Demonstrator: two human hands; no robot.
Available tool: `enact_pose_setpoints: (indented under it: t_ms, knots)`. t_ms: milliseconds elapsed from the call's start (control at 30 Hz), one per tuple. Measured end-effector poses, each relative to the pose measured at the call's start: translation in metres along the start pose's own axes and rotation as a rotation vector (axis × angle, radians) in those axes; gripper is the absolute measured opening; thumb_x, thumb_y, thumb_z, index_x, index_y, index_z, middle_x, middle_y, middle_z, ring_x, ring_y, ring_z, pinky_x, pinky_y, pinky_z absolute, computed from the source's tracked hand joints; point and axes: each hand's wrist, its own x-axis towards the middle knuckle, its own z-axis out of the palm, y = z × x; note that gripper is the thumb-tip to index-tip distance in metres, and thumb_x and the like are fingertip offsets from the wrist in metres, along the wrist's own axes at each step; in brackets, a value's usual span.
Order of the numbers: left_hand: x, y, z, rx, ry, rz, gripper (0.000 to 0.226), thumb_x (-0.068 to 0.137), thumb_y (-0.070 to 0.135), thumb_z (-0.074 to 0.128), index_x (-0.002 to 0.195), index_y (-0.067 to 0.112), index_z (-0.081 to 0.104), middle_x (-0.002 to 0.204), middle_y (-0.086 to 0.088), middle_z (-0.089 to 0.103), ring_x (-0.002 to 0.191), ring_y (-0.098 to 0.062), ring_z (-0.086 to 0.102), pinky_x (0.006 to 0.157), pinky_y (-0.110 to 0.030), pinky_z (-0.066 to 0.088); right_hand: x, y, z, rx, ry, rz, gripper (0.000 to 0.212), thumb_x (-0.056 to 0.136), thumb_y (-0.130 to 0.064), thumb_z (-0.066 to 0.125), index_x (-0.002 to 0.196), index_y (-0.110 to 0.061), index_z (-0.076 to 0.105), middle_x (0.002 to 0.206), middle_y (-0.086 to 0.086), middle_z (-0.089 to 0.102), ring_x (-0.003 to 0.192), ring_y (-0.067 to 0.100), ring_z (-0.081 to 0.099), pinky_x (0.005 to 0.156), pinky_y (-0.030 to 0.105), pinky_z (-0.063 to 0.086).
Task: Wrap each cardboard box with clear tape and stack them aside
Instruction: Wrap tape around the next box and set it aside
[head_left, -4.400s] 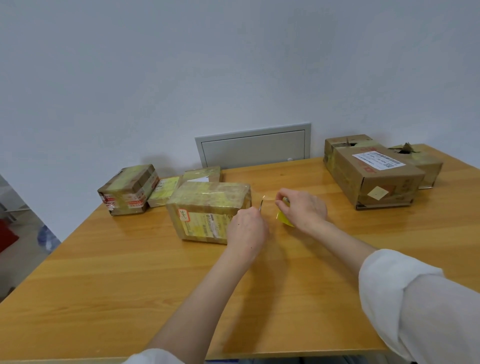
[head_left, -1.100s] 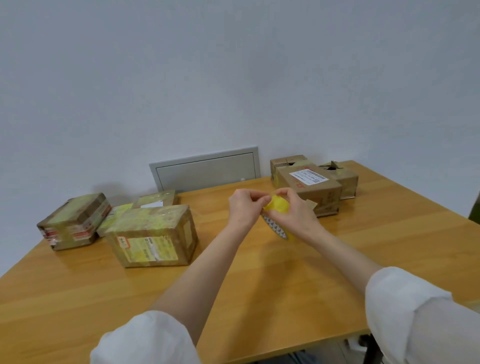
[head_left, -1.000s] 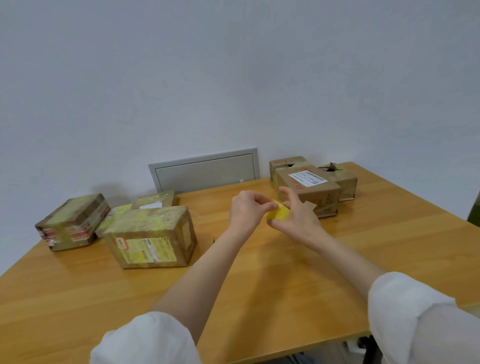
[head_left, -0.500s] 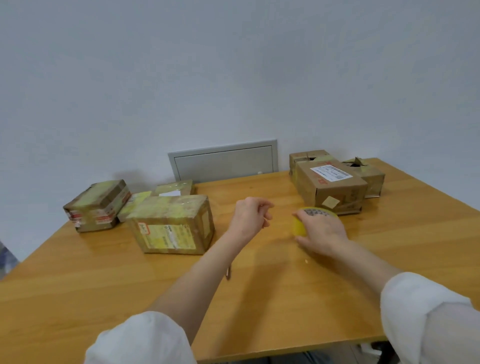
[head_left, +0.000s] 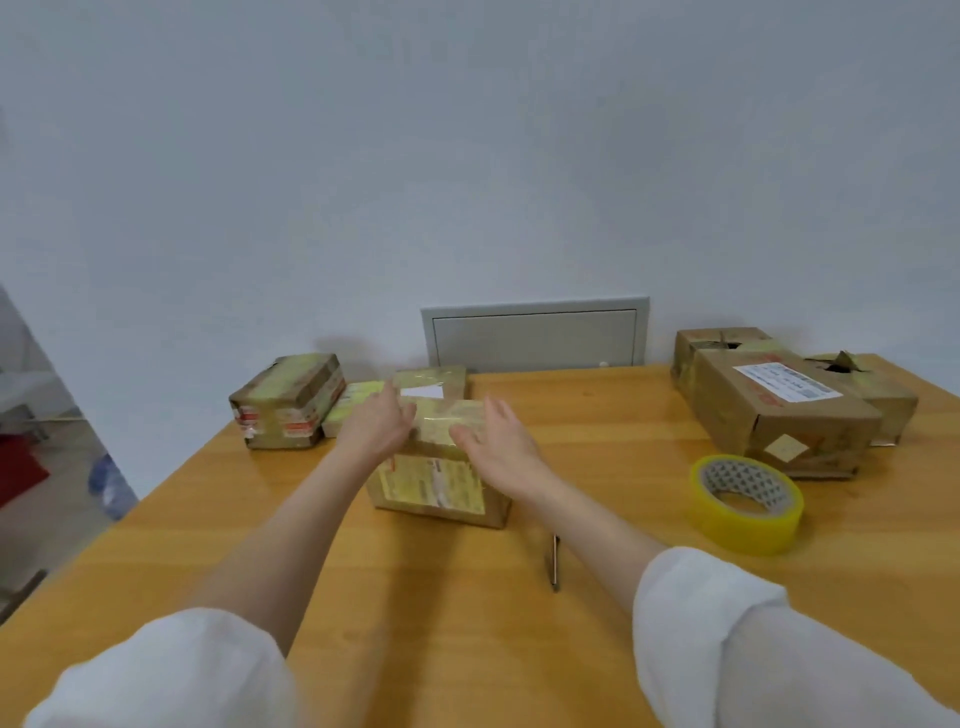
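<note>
Tape (head_left: 746, 503) now set down; left hand (head_left: 376, 423) and right hand (head_left: 496, 441), both released, flank the wrapped box (head_left: 441, 483), likely for stacking

Your left hand (head_left: 376, 423) and right hand (head_left: 496, 441) reach out, fingers straight, flanking the top of the taped box (head_left: 436, 483) mid-table. The tape roll (head_left: 746, 501) lies flat on the right, near the untaped boxes (head_left: 779, 410) far right. A slim dark tool (head_left: 555, 564) lies beside your right forearm. Wrapped boxes (head_left: 288, 400) sit far left.
</note>
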Motion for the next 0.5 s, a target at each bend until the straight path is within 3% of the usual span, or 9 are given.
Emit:
enact_pose_setpoints:
  t_ms: [100,167,333,433,500]
  knots:
    - [0.001,-0.016,-0.001,-0.078,-0.03,-0.087,0.057,0.099,0.038,0.043,0.136,-0.004,0.04,0.133,-0.021,0.052,0.119,-0.036,0.051,0.092,-0.039,0.041,0.011,0.003,0.018,0.101,0.022,0.106,0.08,0.099,-0.044,0.045,0.154,-0.014,-0.004,0.161,0.003,-0.013,0.149,0.028,0.005,0.117,0.043,0.016]
    - [0.005,-0.027,0.002,-0.275,-0.106,-0.204,0.062,0.097,0.047,0.043,0.134,-0.003,0.043,0.133,-0.02,0.051,0.119,-0.035,0.05,0.094,-0.039,0.043,0.015,0.007,0.016,0.231,0.018,0.176,0.092,0.095,-0.044,0.053,0.153,-0.017,-0.012,0.161,0.004,-0.012,0.149,0.027,0.005,0.118,0.044,0.014]
    - [0.004,-0.037,0.002,-0.511,-0.202,-0.279,0.059,0.094,0.052,0.045,0.13,0.005,0.048,0.12,-0.013,0.059,0.105,-0.029,0.059,0.09,-0.045,0.051,0.015,0.018,0.006,0.427,-0.039,0.25,0.105,0.088,-0.045,0.064,0.153,-0.016,-0.013,0.16,0.007,0.018,0.145,0.027,0.023,0.117,0.039,0.023]
    - [-0.006,-0.03,-0.001,-0.514,-0.253,-0.273,0.05,0.095,0.049,0.045,0.118,0.006,0.053,0.107,-0.011,0.065,0.094,-0.025,0.065,0.082,-0.041,0.055,0.01,0.028,-0.003,0.411,-0.062,0.257,0.099,0.084,-0.047,0.069,0.154,-0.016,0.006,0.15,0.004,0.04,0.133,0.024,0.044,0.111,0.042,0.037]
    - [-0.016,-0.023,0.0,-0.51,-0.266,-0.256,0.046,0.096,0.049,0.044,0.113,0.007,0.054,0.104,-0.012,0.067,0.092,-0.024,0.066,0.08,-0.039,0.056,0.003,0.033,-0.012,0.376,-0.067,0.243,0.09,0.085,-0.044,0.069,0.152,-0.013,0.017,0.144,0.004,0.048,0.126,0.023,0.051,0.105,0.038,0.043]
